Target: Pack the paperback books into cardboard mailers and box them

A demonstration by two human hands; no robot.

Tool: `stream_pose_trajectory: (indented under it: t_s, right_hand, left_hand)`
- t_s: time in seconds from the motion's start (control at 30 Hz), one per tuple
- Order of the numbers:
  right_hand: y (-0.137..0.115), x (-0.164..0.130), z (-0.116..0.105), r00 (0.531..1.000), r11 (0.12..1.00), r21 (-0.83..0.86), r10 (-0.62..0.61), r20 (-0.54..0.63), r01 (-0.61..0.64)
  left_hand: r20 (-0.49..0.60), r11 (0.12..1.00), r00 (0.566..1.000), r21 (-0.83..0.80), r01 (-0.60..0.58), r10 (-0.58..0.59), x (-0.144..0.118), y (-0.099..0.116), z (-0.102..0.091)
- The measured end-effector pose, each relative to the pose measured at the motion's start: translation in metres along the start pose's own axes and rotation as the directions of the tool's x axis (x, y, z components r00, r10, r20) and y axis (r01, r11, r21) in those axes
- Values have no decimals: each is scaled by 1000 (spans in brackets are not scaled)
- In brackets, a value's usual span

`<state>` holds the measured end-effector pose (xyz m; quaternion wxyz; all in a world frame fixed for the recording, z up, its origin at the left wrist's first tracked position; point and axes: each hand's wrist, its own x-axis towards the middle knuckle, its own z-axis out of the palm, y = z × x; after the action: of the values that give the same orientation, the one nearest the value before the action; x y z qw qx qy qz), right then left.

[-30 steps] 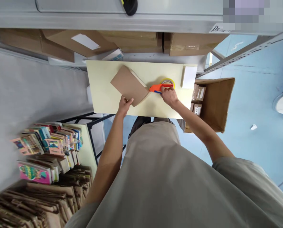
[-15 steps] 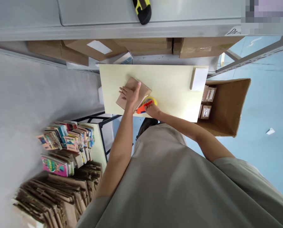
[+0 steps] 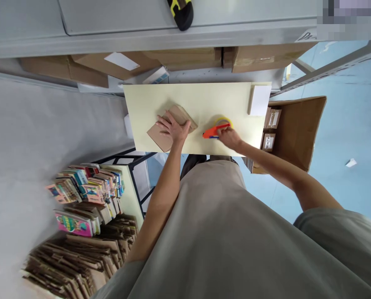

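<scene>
Two things handled on worktop [image 3: 210, 97]: brown package [image 3: 160, 141], covered by left hand [image 3: 176, 130], palm down, fingers spread; orange tape dispenser [image 3: 210, 132], gripped in curled right hand [image 3: 229, 137], held apart from package.

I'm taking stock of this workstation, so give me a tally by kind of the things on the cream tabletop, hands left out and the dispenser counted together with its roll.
Brown cardboard package: 1
Orange tape dispenser: 1
White block: 1
Total: 3
</scene>
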<state>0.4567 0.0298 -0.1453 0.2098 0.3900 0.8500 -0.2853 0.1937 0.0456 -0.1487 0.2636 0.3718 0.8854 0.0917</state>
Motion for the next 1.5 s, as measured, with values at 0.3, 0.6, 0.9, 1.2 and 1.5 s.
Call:
stream_pose_trajectory:
  t_s: [0.3, 0.6, 0.9, 1.2, 1.5]
  right_hand:
    - [-11, 43, -35, 1000, 998, -66, 7, -2, -7]
    - [-26, 53, -33, 978, 967, -151, -195, 74, 204]
    - [9, 36, -51, 984, 972, -164, -152, 92, 166]
    - [-68, 33, -42, 998, 997, -27, 69, 14, -69]
    - [-115, 40, -44, 909, 900, 151, 417, -27, -409]
  left_hand:
    - [142, 975, 967, 46, -219, 211, -10, -22, -15]
    - [201, 944, 923, -44, -327, 329, -28, -40, -17]
    - [179, 939, 922, -70, -337, 344, -33, -38, -18]
    - [196, 951, 931, -53, -303, 308, -34, -33, -19]
    - [217, 941, 918, -3, -339, 332, -40, -31, -24]
